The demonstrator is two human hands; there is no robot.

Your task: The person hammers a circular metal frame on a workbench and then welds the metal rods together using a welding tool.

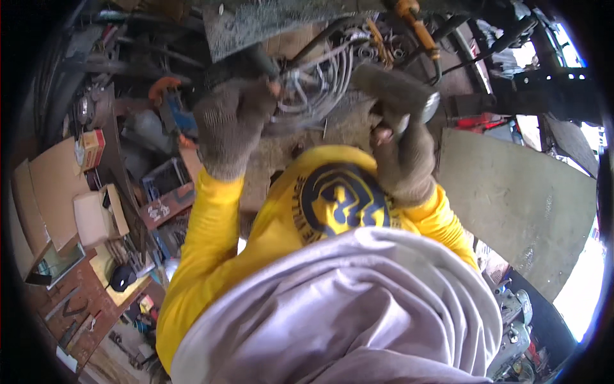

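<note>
Brown knit work gloves with bare fingertips cover both my hands. My right hand (pixel 405 157) is closed around the handle of a hammer; its heavy metal head (pixel 400 91) lies sideways just beyond my fingers. To the left, my left hand (pixel 233 125) is closed, thumb and fingertips together near a dark rounded piece (pixel 246 66). Whether it grips that piece or something smaller is hidden by blur. Between the hands, and a little beyond, is a smeared bundle of curved grey metal wire or rods (pixel 318 89), close to my left fingertips.
A grey metal sheet (pixel 281 25) crosses the far edge. An orange-handled corded tool (pixel 419 29) hangs at the far right. A blue and orange clamp-like tool (pixel 176 115) stands left. A large flat panel (pixel 518 198) leans right. Cardboard (pixel 54 192) and a wooden bench (pixel 77 313) lie left.
</note>
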